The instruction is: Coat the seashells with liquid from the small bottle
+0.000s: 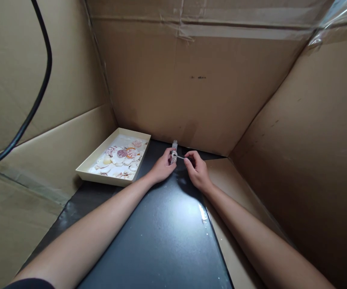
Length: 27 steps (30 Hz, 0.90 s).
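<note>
My left hand (162,166) is closed around a small vial-like container (173,157) with pale, speckled contents, near the far end of the dark table. Just beyond it stands a small clear bottle (175,143); whether the two touch or are one piece, I cannot tell. Between the fingertips of my right hand (197,170) is a thin, pale stick-like tool (179,157). Its tip reaches left to the container in my left hand. The exact kind of tool is too small to make out.
To the left sits a cream tray (101,178) bearing a seashell picture or shells. Cardboard walls (203,92) enclose the dark table (149,237) at the back and sides. A black cable (45,72) hangs at upper left. Flat cardboard (226,180) lies along the right.
</note>
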Each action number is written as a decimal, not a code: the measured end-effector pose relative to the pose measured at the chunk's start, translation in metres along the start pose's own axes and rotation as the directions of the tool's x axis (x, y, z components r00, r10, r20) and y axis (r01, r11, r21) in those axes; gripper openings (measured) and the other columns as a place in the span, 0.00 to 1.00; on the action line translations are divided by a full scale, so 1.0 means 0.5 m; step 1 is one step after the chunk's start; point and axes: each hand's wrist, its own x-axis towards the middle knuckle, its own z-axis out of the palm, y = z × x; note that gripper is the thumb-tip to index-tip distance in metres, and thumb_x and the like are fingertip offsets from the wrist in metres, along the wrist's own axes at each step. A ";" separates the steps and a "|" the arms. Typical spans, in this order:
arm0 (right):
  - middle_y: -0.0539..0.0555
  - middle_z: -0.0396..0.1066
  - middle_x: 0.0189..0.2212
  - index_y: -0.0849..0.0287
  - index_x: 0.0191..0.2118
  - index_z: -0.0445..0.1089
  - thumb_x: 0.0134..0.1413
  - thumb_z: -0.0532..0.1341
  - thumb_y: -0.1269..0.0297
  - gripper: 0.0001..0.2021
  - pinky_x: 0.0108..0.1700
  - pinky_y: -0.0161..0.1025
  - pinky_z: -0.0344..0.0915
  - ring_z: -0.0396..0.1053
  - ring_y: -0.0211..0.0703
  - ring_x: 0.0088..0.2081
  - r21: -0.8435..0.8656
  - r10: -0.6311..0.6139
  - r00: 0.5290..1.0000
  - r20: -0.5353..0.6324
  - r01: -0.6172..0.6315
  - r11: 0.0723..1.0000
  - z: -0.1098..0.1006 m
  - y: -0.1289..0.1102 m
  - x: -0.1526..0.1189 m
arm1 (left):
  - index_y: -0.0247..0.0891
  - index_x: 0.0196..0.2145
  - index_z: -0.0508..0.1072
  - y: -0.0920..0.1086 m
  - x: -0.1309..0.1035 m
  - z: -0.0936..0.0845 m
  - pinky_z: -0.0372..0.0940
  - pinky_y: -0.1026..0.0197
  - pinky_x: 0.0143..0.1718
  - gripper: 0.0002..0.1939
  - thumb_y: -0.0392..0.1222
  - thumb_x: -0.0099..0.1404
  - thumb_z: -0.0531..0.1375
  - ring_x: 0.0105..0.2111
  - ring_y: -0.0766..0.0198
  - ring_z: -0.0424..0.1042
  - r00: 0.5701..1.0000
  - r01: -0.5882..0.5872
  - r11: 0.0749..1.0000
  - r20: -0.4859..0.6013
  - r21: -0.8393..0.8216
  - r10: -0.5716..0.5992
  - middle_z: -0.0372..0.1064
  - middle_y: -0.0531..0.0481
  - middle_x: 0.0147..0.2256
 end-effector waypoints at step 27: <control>0.47 0.64 0.27 0.57 0.38 0.62 0.57 0.54 0.60 0.07 0.30 0.34 0.56 0.59 0.36 0.25 -0.052 0.016 1.000 0.024 -0.015 0.999 -0.001 -0.003 0.000 | 0.37 0.53 0.57 -0.007 0.002 0.000 0.61 0.63 0.39 0.24 0.33 0.58 0.56 0.34 0.67 0.66 1.000 -0.014 0.999 -0.020 0.033 0.015 0.65 0.52 0.34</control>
